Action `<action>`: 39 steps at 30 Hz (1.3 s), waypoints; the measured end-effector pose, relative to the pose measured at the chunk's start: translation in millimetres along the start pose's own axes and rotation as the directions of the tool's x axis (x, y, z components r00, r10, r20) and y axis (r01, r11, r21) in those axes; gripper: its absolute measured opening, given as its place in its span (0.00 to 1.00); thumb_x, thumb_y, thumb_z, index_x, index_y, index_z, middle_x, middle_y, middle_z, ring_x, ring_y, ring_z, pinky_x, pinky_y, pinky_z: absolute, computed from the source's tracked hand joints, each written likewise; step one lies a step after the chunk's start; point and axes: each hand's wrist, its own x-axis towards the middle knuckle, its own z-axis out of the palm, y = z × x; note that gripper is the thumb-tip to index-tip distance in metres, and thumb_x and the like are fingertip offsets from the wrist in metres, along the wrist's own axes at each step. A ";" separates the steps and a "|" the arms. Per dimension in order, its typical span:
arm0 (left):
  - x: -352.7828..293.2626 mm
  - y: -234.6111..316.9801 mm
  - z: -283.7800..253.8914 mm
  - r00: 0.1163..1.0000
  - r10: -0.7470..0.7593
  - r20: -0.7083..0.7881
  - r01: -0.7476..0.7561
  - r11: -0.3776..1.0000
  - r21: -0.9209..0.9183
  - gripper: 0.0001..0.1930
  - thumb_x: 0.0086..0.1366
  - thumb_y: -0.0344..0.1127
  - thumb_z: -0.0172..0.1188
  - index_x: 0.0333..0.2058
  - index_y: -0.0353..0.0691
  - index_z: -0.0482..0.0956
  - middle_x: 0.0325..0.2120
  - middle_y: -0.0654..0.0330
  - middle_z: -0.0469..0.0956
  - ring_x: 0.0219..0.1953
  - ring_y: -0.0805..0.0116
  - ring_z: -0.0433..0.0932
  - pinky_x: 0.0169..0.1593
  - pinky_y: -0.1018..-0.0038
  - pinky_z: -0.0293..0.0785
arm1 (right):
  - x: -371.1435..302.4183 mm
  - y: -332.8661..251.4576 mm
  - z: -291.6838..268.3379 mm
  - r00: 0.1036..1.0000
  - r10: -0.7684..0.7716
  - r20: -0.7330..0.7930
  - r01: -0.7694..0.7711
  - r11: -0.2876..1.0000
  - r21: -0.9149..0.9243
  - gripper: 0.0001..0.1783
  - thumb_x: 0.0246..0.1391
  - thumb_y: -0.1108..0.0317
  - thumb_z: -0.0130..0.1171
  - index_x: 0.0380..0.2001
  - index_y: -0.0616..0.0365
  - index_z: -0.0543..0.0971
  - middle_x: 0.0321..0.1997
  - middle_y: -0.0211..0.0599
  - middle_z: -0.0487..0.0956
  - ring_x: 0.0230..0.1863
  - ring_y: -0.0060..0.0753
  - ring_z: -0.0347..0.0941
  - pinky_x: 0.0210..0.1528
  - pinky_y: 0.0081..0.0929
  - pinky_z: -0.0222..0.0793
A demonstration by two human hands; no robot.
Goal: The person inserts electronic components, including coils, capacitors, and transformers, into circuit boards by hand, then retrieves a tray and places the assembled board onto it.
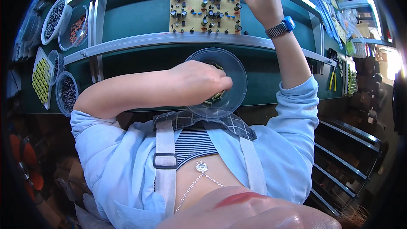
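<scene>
A tan circuit board crowded with black capacitors and small blue parts lies across the rails at the far side. My right hand, with a watch on its wrist, reaches to the board's right edge. Its thumb and index finger pinch together there, and whatever is between them is too small to make out. Close to my body stands a clear round tub with green cylindrical parts, which look like capacitors, at its bottom. My left hand is inside the tub, fingers curled down among the parts; its fingertips are partly hidden.
Metal rails run across the green bench. At the left are several tubs of small components, including one of orange parts, and a tray of yellow parts. Yellow-handled pliers hang at the right, above a metal rack.
</scene>
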 end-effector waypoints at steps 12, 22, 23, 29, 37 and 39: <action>-10.9 -68.6 -83.6 0.803 -0.332 -0.494 0.217 0.936 -0.276 0.13 0.57 0.22 0.56 0.41 0.39 0.78 0.33 0.56 0.75 0.35 0.60 0.76 0.38 0.71 0.74 | -31.8 -75.0 -40.5 0.995 -0.057 0.078 0.042 0.983 0.178 0.06 0.48 0.69 0.60 0.31 0.54 0.81 0.31 0.37 0.79 0.32 0.40 0.77 0.33 0.31 0.74; 14.6 -93.9 -122.5 0.792 -0.439 -0.424 0.451 0.889 -0.077 0.08 0.57 0.31 0.60 0.35 0.35 0.81 0.26 0.52 0.81 0.26 0.67 0.79 0.32 0.73 0.73 | -98.4 -141.8 -5.7 0.540 -0.328 0.775 0.188 0.945 0.268 0.13 0.49 0.66 0.58 0.39 0.55 0.75 0.34 0.40 0.77 0.35 0.40 0.77 0.35 0.34 0.73; 15.3 -94.0 -122.4 0.792 -0.442 -0.421 0.454 0.888 -0.076 0.08 0.57 0.31 0.60 0.35 0.35 0.81 0.26 0.52 0.81 0.26 0.67 0.79 0.32 0.73 0.73 | -97.5 -141.9 -5.3 0.472 -0.321 0.821 0.167 0.947 0.274 0.12 0.50 0.66 0.57 0.39 0.55 0.75 0.34 0.41 0.77 0.35 0.41 0.77 0.36 0.34 0.74; 23.8 -89.9 -118.8 0.776 -0.450 -0.442 0.538 0.838 0.094 0.10 0.57 0.37 0.60 0.31 0.36 0.82 0.26 0.51 0.80 0.29 0.56 0.78 0.34 0.67 0.73 | -94.4 -137.7 -3.0 0.403 -0.373 0.836 0.166 0.928 0.334 0.10 0.52 0.67 0.55 0.38 0.57 0.75 0.34 0.41 0.77 0.36 0.42 0.77 0.37 0.34 0.74; 21.8 -107.3 -103.9 0.826 -0.214 -0.522 0.461 0.789 0.406 0.10 0.56 0.39 0.60 0.26 0.38 0.81 0.26 0.54 0.78 0.37 0.54 0.76 0.41 0.63 0.71 | -95.4 -132.4 -5.8 0.642 -0.406 0.650 0.132 0.894 0.429 0.09 0.52 0.66 0.57 0.36 0.57 0.76 0.33 0.39 0.77 0.35 0.41 0.77 0.37 0.34 0.73; 22.5 -105.8 -102.1 0.828 -0.186 -0.529 0.449 0.785 0.426 0.10 0.55 0.39 0.60 0.26 0.39 0.81 0.27 0.54 0.78 0.37 0.55 0.75 0.42 0.63 0.71 | -88.3 -133.2 -12.0 0.653 -0.388 0.651 0.032 0.872 0.488 0.09 0.52 0.66 0.57 0.35 0.59 0.77 0.34 0.40 0.77 0.36 0.41 0.77 0.37 0.32 0.72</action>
